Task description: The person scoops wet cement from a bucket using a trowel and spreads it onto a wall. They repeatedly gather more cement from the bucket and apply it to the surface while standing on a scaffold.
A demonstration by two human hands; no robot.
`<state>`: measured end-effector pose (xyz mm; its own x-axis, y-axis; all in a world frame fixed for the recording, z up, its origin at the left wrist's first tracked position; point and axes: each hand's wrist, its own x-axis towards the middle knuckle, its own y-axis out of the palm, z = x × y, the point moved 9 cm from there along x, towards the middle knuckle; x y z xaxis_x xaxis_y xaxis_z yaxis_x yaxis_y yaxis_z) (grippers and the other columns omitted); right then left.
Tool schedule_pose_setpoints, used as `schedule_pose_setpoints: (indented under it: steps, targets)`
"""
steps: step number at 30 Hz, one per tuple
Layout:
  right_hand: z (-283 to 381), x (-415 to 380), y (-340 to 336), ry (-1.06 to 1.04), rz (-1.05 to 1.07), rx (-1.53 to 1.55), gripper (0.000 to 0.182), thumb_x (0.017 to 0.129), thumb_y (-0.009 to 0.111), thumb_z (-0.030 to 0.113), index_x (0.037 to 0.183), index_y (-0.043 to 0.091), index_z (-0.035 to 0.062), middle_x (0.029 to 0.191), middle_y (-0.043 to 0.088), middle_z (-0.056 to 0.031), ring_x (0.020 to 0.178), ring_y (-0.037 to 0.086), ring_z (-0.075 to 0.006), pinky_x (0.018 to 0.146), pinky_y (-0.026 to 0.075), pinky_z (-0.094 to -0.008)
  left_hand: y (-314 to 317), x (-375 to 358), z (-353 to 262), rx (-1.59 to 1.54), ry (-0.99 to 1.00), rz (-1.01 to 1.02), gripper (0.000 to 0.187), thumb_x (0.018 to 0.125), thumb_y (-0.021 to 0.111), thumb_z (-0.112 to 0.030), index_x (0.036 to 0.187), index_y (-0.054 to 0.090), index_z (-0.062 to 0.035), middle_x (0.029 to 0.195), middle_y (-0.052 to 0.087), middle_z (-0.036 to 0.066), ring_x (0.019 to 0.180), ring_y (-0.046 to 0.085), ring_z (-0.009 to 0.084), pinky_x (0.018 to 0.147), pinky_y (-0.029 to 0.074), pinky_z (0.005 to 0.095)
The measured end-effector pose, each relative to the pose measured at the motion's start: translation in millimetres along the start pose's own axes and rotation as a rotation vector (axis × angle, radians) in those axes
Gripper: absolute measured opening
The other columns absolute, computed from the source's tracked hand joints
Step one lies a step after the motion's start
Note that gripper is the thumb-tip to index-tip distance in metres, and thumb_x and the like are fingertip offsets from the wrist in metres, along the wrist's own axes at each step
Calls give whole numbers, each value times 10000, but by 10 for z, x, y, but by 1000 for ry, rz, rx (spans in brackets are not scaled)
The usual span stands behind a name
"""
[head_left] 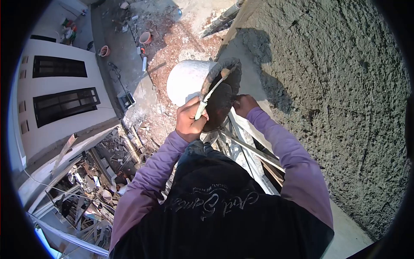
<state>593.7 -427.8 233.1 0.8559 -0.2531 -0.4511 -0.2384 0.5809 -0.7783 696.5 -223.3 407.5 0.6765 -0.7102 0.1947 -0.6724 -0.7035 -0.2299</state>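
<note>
A white bucket (185, 80) lies tilted in front of my body, its dark, mortar-crusted mouth turned to the right. My left hand (189, 118) is closed around the pale handle of a trowel (206, 98), which lies across the bucket's opening. At the right side of the mouth, my right hand (244, 105) is closed on the bucket's edge, with its fingertips partly hidden. Little can be made out in the bucket's dark inside.
A rough, wet-looking plastered wall (336, 99) fills the right. Beams and a pale frame (250, 151) lie below my hands. Wood scraps (92, 203) are heaped at lower left. Two reddish buckets (145, 38) and rubble are on the ground beyond; a barred-window building (64, 103) stands left.
</note>
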Motion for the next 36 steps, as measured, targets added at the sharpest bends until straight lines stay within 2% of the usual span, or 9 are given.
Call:
schedule_pose_setpoints:
  steps: [4, 14, 23, 26, 27, 30, 32, 35, 36]
  targets:
    - [528, 18, 397, -4, 166, 382, 345, 830, 691, 253, 1090, 699, 25, 1024, 678, -273, 998, 655, -417, 896, 518, -444, -186, 88, 248, -80, -92, -66, 118, 625, 506, 85, 695, 556, 3, 691, 521, 105, 610, 554, 246, 553, 416, 330]
    - [287, 35, 191, 13, 52, 155, 422, 917, 585, 365, 1087, 653, -16, 1035, 675, -260, 1018, 635, -416, 909, 487, -481, -399, -191, 1025, -286, -367, -354, 58, 662, 501, 54, 641, 539, 16, 722, 549, 84, 619, 535, 165, 571, 418, 272]
    - [895, 438, -395, -318, -177, 85, 243, 838, 702, 219, 942, 642, 7, 861, 620, -191, 737, 611, -415, 669, 508, -460, -837, -1000, 1982, -236, -641, -641, 69, 705, 515, 49, 683, 547, -8, 740, 536, 20, 654, 519, 117, 594, 407, 255]
    - [1269, 456, -727, -307, 89, 183, 221, 876, 711, 199, 959, 642, 6, 728, 583, -159, 618, 608, -266, 584, 469, -405, -1082, -1290, 2038, -194, -717, -679, 107, 709, 503, 59, 728, 555, -32, 660, 556, 14, 593, 508, 94, 553, 397, 244]
    - [1327, 475, -811, -227, 264, 192, 243, 918, 686, 232, 976, 647, 0, 666, 584, -118, 562, 576, -170, 543, 463, -329, -1167, -1348, 2014, -138, -723, -670, 113, 707, 502, 63, 731, 557, -33, 660, 560, 12, 586, 509, 92, 546, 396, 243]
    - [1202, 592, -1012, 99, 573, 749, 258, 906, 675, 257, 902, 647, 1, 692, 627, -109, 509, 590, -223, 500, 475, -300, -1369, -1538, 2089, -74, -723, -690, 106, 707, 498, 57, 728, 555, -30, 657, 563, 18, 594, 517, 97, 561, 398, 243]
    - [953, 909, -1159, 180, 724, 895, 259, 940, 625, 254, 907, 644, -2, 687, 608, -82, 483, 578, -160, 445, 456, -261, -1496, -1652, 2173, 8, -723, -613, 89, 752, 521, 34, 776, 572, -35, 683, 588, 22, 614, 533, 88, 576, 409, 231]
    - [-135, 1768, -1150, 380, 679, 1019, 293, 956, 575, 288, 924, 617, -1, 652, 554, -66, 448, 528, -161, 413, 430, -272, -1656, -1598, 2161, 53, -746, -592, 70, 726, 503, 39, 741, 546, -14, 683, 580, 41, 594, 518, 101, 558, 394, 250]
    - [-565, 2059, -1256, 462, 513, 934, 323, 976, 543, 336, 887, 591, 29, 641, 519, -42, 459, 478, -151, 405, 389, -286, -1661, -1604, 2164, 61, -777, -593, 58, 714, 501, 41, 723, 536, -4, 684, 576, 49, 587, 517, 109, 554, 393, 257]
